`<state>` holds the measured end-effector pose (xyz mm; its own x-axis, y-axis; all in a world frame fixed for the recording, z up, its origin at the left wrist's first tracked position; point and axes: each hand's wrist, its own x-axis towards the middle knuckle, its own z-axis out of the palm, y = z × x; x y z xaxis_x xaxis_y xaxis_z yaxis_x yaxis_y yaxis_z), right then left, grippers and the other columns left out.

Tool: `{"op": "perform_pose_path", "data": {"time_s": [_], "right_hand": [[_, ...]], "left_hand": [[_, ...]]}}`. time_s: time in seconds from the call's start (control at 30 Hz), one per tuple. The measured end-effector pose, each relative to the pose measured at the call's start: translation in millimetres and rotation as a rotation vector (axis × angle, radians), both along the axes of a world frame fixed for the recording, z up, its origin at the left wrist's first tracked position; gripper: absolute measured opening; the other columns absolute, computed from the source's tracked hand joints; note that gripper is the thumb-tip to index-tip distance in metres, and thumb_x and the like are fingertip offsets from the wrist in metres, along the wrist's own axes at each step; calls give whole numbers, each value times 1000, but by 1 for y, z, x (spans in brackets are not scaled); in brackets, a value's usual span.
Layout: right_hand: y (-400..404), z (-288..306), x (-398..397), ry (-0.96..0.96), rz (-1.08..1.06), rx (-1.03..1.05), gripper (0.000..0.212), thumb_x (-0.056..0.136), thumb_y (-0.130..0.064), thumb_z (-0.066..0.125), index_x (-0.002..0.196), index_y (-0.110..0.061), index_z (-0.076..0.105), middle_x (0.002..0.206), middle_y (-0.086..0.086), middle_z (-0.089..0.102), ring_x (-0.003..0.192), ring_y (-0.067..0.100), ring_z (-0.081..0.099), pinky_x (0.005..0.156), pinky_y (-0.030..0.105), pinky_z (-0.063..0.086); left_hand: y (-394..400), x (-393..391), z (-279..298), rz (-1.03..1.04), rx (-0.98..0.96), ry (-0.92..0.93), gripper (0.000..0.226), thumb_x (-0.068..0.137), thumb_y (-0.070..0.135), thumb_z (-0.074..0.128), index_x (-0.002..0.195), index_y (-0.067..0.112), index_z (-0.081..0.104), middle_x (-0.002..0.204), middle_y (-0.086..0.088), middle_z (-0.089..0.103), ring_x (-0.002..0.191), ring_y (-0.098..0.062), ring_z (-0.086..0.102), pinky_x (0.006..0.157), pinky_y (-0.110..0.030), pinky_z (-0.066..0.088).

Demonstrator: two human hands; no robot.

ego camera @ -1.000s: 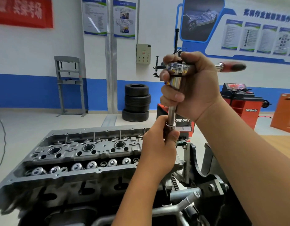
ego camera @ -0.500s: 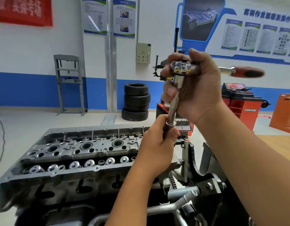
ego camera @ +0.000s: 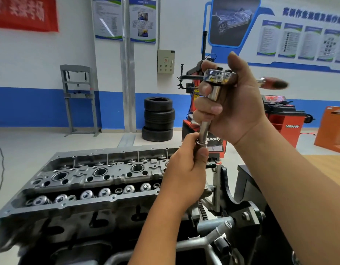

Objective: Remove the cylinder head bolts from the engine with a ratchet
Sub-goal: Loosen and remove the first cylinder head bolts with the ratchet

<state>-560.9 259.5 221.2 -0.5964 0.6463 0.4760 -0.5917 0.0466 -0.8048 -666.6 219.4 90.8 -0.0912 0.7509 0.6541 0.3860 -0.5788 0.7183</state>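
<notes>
A: From the head view, how do the hands sit?

B: The right hand (ego camera: pixel 230 100) is raised, fingers wrapped round the chrome head of the ratchet (ego camera: pixel 219 76), thumb up. The red handle (ego camera: pixel 274 84) sticks out to the right, blurred. The left hand (ego camera: pixel 184 173) is lower, fist closed round the bottom of the extension bar (ego camera: pixel 204 129) that runs down from the ratchet head, tilted slightly.

A: So neither hand is open?

B: No, each is clamped on the tool. Both forearms reach in from the lower right.

A: And the bolt?

B: It cannot be seen; the left fist hides the bar's lower end, at the right end of the cylinder head (ego camera: pixel 92 180).

A: What sits in the head?

B: A near row of valve springs (ego camera: pixel 86 195) in its trough, and round bores (ego camera: pixel 100 171) along the middle.

A: Behind it?

B: A stack of tyres (ego camera: pixel 158 119) stands by the blue-striped wall.
</notes>
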Motion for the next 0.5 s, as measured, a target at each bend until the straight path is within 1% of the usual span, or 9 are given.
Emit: {"op": "perform_pose_path", "data": {"time_s": [0.07, 0.1, 0.17, 0.27, 0.33, 0.4, 0.5], "right_hand": [[1, 0, 0, 12, 15, -30, 50, 102, -58, 32, 89, -24, 67, 62, 1, 61, 37, 14, 39, 50, 21, 24], [1, -1, -1, 26, -14, -27, 49, 102, -57, 34, 89, -23, 67, 63, 2, 61, 37, 14, 39, 51, 21, 23], [-5, -8, -5, 81, -140, 3, 46, 103, -57, 40, 90, -22, 68, 66, 4, 60, 41, 17, 40, 52, 24, 27], [-15, -22, -9, 166, -383, 124, 42, 101, -58, 50, 98, -19, 66, 74, 9, 62, 51, 20, 46, 55, 31, 38], [-19, -25, -11, 147, -484, 200, 41, 99, -58, 52, 105, -19, 63, 75, 10, 61, 53, 21, 46, 55, 34, 40], [-20, -21, -12, 74, -438, 238, 42, 100, -57, 49, 105, -18, 61, 71, 8, 58, 50, 19, 41, 53, 31, 37], [-19, -8, -13, -29, -184, 178, 44, 98, -57, 42, 92, -20, 65, 61, 5, 49, 43, 15, 29, 52, 28, 22]], "left_hand": [[0, 1, 0, 52, 1, 3, 21, 107, 23, 49, 111, 43, 52, 88, 10, 65, 80, -13, 61, 77, -50, 57], [1, 2, 0, 88, 3, -3, 23, 107, 21, 50, 108, 44, 51, 86, 11, 65, 83, -13, 62, 78, -50, 57], [2, 5, -1, 141, -2, -17, 26, 105, 18, 51, 106, 44, 51, 85, 13, 65, 83, -14, 64, 77, -50, 57], [3, 9, -1, 191, -2, -37, 27, 104, 18, 55, 109, 45, 54, 84, 16, 66, 83, -13, 63, 75, -48, 57], [3, 8, 0, 191, 3, -46, 25, 103, 19, 56, 110, 43, 56, 83, 16, 66, 82, -14, 63, 74, -47, 57], [2, 6, 0, 143, -1, -54, 21, 103, 19, 56, 106, 40, 57, 81, 14, 64, 77, -18, 61, 73, -51, 57], [-1, 1, 0, 82, -19, -64, 13, 103, 24, 56, 102, 36, 54, 81, 16, 62, 76, -20, 61, 76, -57, 56]]}}
